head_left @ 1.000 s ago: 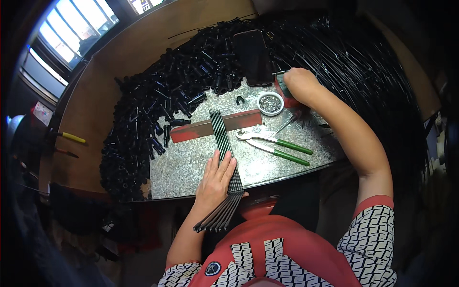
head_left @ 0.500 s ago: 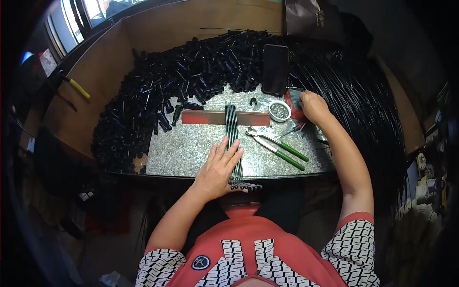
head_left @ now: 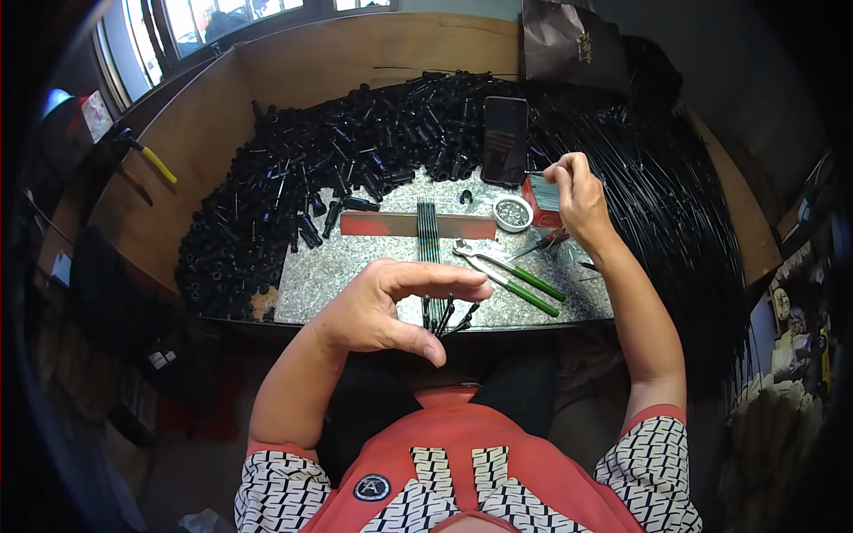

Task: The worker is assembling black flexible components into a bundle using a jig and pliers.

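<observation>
My left hand is raised at the table's near edge, thumb and fingers spread apart around the near ends of a row of thin dark rods. Black end pieces on these rods show between the thumb and fingers, with a gap around them. The rods lie across a red-and-brown bar. At the right, my right hand is pinched above a small red box. A thin dark pin-like piece sticks out leftward from its fingertips. Beside the box is a white bowl of small metal bits.
Green-handled pincers lie on the speckled tabletop. Black tubular parts are heaped at the back left, long black rods at the right. A phone and a dark bag are behind. A wooden wall encloses the back.
My left hand has lifted off the rods and opened, turning sideways near their ends. My right hand has risen from the red box with a thin piece in its fingertips.
</observation>
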Action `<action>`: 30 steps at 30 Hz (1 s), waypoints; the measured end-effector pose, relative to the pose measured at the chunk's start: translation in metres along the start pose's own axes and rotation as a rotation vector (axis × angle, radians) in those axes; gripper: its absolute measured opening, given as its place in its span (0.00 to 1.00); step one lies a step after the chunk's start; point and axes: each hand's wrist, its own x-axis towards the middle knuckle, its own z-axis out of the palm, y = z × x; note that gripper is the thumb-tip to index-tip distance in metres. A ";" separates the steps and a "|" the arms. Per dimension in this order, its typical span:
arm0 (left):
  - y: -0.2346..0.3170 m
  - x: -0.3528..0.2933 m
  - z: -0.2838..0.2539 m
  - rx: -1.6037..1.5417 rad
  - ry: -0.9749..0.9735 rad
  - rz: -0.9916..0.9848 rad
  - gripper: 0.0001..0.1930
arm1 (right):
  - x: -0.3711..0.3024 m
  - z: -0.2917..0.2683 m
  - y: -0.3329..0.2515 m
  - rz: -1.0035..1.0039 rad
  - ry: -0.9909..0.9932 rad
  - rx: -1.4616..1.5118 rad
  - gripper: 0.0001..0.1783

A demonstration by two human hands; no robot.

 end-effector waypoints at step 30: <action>0.006 0.006 0.031 0.581 0.360 0.282 0.07 | -0.048 -0.064 -0.148 -0.568 -0.180 0.180 0.21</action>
